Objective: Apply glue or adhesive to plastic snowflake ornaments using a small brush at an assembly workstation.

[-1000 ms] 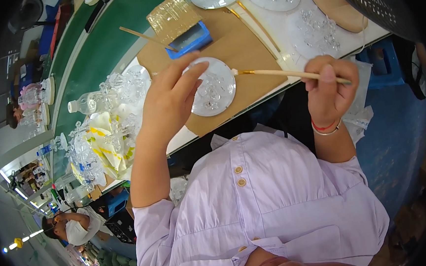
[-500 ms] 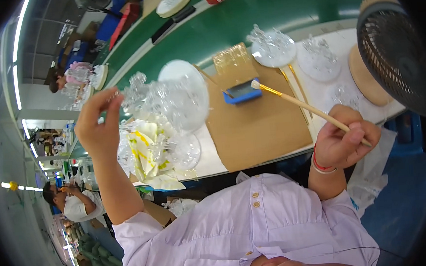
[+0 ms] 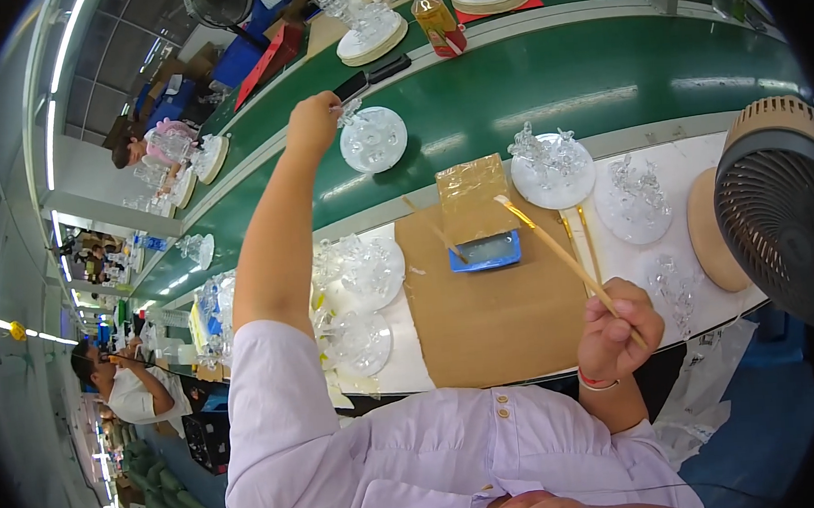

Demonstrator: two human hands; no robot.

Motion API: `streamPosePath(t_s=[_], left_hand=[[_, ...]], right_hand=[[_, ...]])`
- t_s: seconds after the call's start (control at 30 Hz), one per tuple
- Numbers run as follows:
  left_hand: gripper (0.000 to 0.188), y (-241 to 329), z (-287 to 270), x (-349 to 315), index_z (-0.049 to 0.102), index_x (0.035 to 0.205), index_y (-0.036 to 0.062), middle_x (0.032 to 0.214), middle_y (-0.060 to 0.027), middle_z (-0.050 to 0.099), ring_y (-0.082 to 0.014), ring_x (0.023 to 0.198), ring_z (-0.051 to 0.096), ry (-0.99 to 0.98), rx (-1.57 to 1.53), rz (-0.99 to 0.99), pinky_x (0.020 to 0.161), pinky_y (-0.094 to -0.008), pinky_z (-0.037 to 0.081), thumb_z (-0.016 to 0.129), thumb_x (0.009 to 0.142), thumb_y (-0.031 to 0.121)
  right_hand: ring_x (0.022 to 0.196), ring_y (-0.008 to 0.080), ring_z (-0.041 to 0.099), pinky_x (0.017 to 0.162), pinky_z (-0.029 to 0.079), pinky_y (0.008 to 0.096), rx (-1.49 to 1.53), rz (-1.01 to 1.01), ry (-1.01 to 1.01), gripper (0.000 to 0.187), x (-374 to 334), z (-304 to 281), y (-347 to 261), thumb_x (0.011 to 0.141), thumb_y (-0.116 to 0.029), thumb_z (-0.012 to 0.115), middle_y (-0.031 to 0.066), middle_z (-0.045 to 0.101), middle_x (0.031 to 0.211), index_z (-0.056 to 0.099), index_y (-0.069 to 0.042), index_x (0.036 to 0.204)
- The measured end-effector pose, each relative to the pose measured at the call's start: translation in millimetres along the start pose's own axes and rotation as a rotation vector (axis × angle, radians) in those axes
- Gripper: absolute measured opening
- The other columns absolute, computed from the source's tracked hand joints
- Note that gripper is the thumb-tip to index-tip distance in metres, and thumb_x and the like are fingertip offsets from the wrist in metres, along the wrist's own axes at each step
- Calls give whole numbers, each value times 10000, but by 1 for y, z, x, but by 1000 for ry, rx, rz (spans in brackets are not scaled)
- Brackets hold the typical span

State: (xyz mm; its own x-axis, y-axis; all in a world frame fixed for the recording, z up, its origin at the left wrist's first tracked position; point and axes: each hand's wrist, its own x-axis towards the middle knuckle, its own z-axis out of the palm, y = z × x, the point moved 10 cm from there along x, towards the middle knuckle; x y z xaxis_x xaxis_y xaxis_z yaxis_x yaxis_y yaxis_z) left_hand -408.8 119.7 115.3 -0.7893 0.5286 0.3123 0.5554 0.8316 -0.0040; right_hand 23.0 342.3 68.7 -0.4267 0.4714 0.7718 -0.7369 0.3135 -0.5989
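My left hand point(image 3: 315, 121) reaches far out over the green belt, fingers pinched on a clear plastic piece point(image 3: 348, 112) at the edge of a round white disc point(image 3: 374, 143). More clear bits stand on that disc. In my right hand point(image 3: 620, 329), closed round its wooden handle, is a paintbrush point(image 3: 558, 258), tilted with its pale bristles up and to the left. Its tip is above the blue tray point(image 3: 487, 251), close to a brown taped block point(image 3: 474, 197). Beneath lies a cardboard sheet point(image 3: 497, 328). A thin stick point(image 3: 435, 228) leans in the tray.
Clear ornaments on discs point(image 3: 361, 271) stand left of the cardboard. To its right are another disc with clear figures point(image 3: 552, 173), loose brushes point(image 3: 591, 241) and a black fan point(image 3: 773, 219). A drink bottle point(image 3: 436, 21) and co-workers point(image 3: 132, 377) are farther off.
My left hand has moved away from me, from above the bench to the green belt, with the clear piece at its fingers. My right hand still holds the paintbrush. The view has shifted.
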Motion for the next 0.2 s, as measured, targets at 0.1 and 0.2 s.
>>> streamPosePath(t_s=[0.1,0.2], left_hand=[[268,-14,33,6,668,1042,70,999,-200,663,-369,979,619,4,-57,-55,871,-422,488,664,789,158],[528,-10,46,10,541,1257,87,1305,-233,517,-394,1135,543,-119,-14,-5,969,-426,442,714,776,222]], right_hand=[[636,147,483,537,411,248,-49,-10,-29,271,0,8,4,984,-275,504,133,560,814,478,-44,1122],[637,152,495,563,436,267,-87,-19,-44,266,-3,8,7,982,-260,507,175,568,917,466,-58,1148]])
